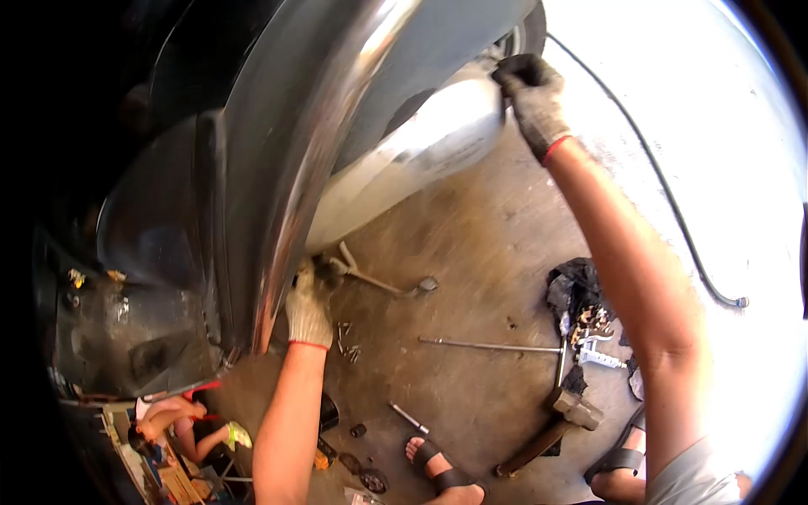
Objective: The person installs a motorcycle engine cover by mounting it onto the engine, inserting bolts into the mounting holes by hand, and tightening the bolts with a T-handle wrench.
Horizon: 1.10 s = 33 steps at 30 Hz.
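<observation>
Both hands wear light knit gloves with dark, dirty fingers and red cuffs. My right hand [532,99] is at the far end of a pale, curved car panel [421,151], its fingers curled at the panel's edge near a wheel [530,34]. My left hand [309,307] is at the panel's near end, beside the dark car body [295,160]. Its fingertips are in shadow, and what they touch is hidden. Just right of it, a metal tool with a bent handle [379,280] lies on the floor.
Small bolts [348,345], a T-shaped wrench [497,345], a hammer [576,410], a white tool [602,358] and a black bag [574,290] lie on the concrete. A black hose [656,160] curves at the right. Another person [181,421] is at the lower left.
</observation>
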Each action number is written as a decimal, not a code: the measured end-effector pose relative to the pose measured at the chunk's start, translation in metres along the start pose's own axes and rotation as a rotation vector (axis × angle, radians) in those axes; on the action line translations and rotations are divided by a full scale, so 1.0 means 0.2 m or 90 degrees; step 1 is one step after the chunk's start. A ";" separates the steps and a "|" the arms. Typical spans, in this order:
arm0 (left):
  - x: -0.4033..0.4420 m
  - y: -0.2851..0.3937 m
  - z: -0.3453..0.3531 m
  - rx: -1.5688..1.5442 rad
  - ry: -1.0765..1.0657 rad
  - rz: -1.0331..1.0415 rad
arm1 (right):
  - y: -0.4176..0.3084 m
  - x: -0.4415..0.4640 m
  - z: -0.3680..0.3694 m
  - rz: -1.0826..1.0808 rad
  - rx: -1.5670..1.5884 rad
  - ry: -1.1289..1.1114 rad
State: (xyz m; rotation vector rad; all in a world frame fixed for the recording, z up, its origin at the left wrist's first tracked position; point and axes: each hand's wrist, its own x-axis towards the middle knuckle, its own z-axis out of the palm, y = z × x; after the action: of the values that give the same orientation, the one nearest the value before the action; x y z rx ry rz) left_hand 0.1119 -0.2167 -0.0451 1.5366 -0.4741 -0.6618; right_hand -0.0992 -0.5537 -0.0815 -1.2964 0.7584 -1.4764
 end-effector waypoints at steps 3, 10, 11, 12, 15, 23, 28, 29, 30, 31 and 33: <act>0.00 -0.01 -0.01 -0.024 0.008 -0.002 | 0.08 0.00 -0.06 -0.013 -0.017 -0.023; -0.09 -0.10 -0.34 0.424 -0.033 0.066 | 0.04 -0.21 -0.16 0.095 -0.065 -0.043; -0.13 -0.10 -0.40 0.427 -0.021 0.062 | 0.01 -0.27 -0.16 0.141 -0.081 -0.034; -0.15 -0.13 -0.48 0.513 -0.039 -0.008 | 0.03 -0.35 -0.17 0.158 -0.038 -0.047; -0.16 -0.39 -0.83 0.633 -0.057 -0.096 | 0.05 -0.62 -0.17 0.227 -0.109 -0.126; -0.06 -0.60 -0.89 1.204 -0.304 -0.092 | 0.12 -1.41 -0.08 0.409 -0.051 -0.331; 0.06 -0.96 -1.02 1.192 -0.159 0.067 | 0.09 -1.70 -0.05 0.504 -0.082 -0.344; 0.08 -1.00 -1.04 1.176 -0.148 0.093 | 0.10 -1.74 -0.06 0.498 -0.074 -0.347; 0.06 -0.99 -1.03 1.141 -0.138 0.017 | 0.10 -1.79 -0.06 0.518 -0.070 -0.334; 0.05 -0.99 -1.02 1.105 -0.128 -0.057 | 0.11 -1.83 -0.06 0.537 -0.066 -0.321; -0.01 -0.91 -0.95 1.082 -0.137 -0.021 | 0.10 -1.87 -0.05 0.526 -0.104 -0.345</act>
State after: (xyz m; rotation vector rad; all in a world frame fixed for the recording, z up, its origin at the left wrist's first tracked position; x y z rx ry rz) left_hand 0.2200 -0.0585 -0.2259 3.0437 -1.3701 -0.3633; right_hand -0.1264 -0.2115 -0.2294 -1.2014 0.8986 -0.3877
